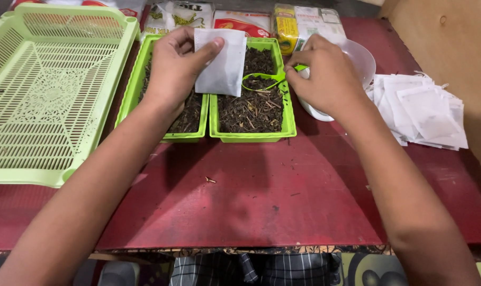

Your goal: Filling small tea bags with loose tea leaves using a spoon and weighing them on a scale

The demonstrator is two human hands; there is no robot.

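White paper sachet (222, 61) pinched in left hand (174, 66) grip; right hand (327, 77) grip clasps green scoop (261, 82)

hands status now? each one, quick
Left hand: closed, holding a white paper sachet.
Right hand: closed on a green scoop over the tray of dried leaves.

Two trays (251, 130) holding loose dried leaves (251, 108) are set side by side at the middle of the worktop (240, 196), with a slotted basket (50, 90) placed to their left. To their right a bowl (363, 59) is found, and further right a pile of paper sachets (423, 108) is laid. Behind the trays, packets (304, 24) are lined along the far edge.
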